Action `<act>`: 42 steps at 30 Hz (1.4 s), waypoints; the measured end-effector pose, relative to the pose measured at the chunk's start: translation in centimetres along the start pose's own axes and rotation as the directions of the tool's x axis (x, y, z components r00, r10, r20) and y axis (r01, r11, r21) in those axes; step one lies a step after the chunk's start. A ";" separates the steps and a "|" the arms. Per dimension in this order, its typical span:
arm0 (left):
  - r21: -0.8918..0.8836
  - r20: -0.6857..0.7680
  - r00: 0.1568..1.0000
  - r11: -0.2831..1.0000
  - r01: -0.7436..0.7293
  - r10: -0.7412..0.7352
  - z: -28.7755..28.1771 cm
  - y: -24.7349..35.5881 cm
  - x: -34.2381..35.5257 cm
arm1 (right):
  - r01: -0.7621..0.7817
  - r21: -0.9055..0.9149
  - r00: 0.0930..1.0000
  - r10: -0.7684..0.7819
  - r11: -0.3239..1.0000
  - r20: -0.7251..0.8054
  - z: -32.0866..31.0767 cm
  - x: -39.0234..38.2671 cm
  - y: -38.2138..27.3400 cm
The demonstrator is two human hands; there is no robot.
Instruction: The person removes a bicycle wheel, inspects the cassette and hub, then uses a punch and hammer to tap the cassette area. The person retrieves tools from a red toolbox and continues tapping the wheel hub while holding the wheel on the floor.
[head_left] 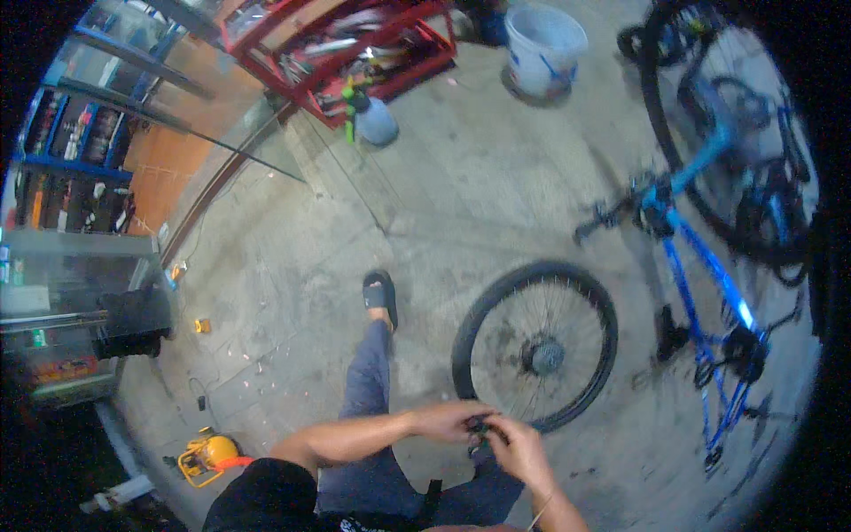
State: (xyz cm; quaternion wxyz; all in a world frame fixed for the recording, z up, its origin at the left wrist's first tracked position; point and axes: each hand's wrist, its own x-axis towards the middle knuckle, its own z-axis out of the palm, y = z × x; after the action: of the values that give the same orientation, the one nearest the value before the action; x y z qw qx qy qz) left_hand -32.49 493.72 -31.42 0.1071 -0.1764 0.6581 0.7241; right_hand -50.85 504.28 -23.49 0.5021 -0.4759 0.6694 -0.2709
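Note:
My left hand (452,420) and my right hand (521,450) meet in front of my body, above my legs. The fingers of both are closed round a small dark part (479,426), mostly covered by them and too blurred to name. Just beyond my hands a bicycle wheel (461,355) with a black tyre lies flat on the floor. Its cassette (547,357) faces up at the hub. To the right lies a blue bicycle frame (729,297), with no wheel seen at its near end.
A red tool rack (425,66) full of tools stands at the far left of centre. Beside it are a spray bottle (377,122) and a white bucket (543,53). A yellow machine (217,452) sits at the near left. Glass-fronted shelves (75,164) line the left.

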 end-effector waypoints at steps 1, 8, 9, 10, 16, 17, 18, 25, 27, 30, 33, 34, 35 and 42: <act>-0.125 -0.123 0.992 0.992 0.023 -0.039 -2.2 0.6 -2.8 | -0.043 -0.037 0.997 0.045 0.998 0.057 1.0 1.6 -2.2; -0.675 -0.634 0.389 0.724 0.143 -0.668 -24.0 -7.5 -24.1 | 0.133 -0.197 0.974 -0.164 0.971 -0.154 0.7 21.8 -20.5; -0.683 -0.649 0.304 0.710 0.171 -0.697 -26.0 -7.7 -26.7 | 0.167 -0.216 0.957 -0.211 0.962 -0.200 0.0 24.8 -22.3; -0.691 -0.660 0.218 0.694 0.199 -0.719 -27.8 -7.9 -29.2 | 0.200 -0.236 0.934 -0.258 0.951 -0.247 -1.0 27.6 -24.2; -0.844 -0.536 -0.017 0.536 -0.007 -0.844 -34.1 -5.8 -36.7 | 0.448 -0.324 0.747 -0.548 0.833 -0.377 -8.2 46.2 -36.8; -0.867 -0.497 -0.043 0.498 -0.007 -0.867 -35.2 -3.3 -35.9 | 0.455 -0.255 0.748 -0.522 0.853 -0.410 -8.9 49.1 -38.4; -0.891 -0.453 -0.062 0.454 -0.003 -0.890 -35.9 -1.5 -35.1 | 0.454 -0.189 0.753 -0.488 0.871 -0.441 -9.7 51.7 -39.9; -0.532 -0.761 0.265 0.803 0.270 -0.593 -48.8 8.6 -19.3 | 0.472 0.424 0.857 -0.288 0.773 -0.428 -13.2 69.7 -47.1; -0.224 -0.852 0.426 0.947 0.229 -0.304 -54.6 8.9 -10.1 | 0.414 0.574 0.900 -0.224 0.707 -0.373 -12.4 74.1 -49.3; 0.113 -0.839 0.545 0.973 0.200 -0.015 -65.2 20.6 2.6 | 0.241 0.729 0.960 -0.047 0.641 -0.277 -9.8 78.7 -51.2; 0.431 -0.697 0.625 0.902 -0.026 0.351 -71.2 28.8 9.8 | -0.004 0.891 0.997 0.072 0.454 -0.033 -8.1 79.3 -54.2; 0.463 -0.700 0.573 0.882 -0.089 0.426 -72.4 31.4 10.9 | -0.087 0.904 0.991 0.127 0.418 0.037 -8.5 79.9 -54.9; 0.498 -0.707 0.521 0.860 -0.114 0.478 -73.1 33.2 11.4 | -0.146 0.901 0.981 0.174 0.410 0.079 -8.8 80.9 -54.7; 0.615 -0.746 0.474 0.757 0.221 0.468 -75.9 31.8 6.6 | -0.241 0.910 0.934 0.337 0.339 0.121 -8.0 89.5 -55.0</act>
State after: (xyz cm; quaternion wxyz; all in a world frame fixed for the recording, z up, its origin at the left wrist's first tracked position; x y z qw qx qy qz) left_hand -42.12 414.46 -10.38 -0.2460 -0.4183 0.8328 0.2665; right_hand -42.04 399.97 -11.59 0.6889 0.0162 0.5049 -0.5199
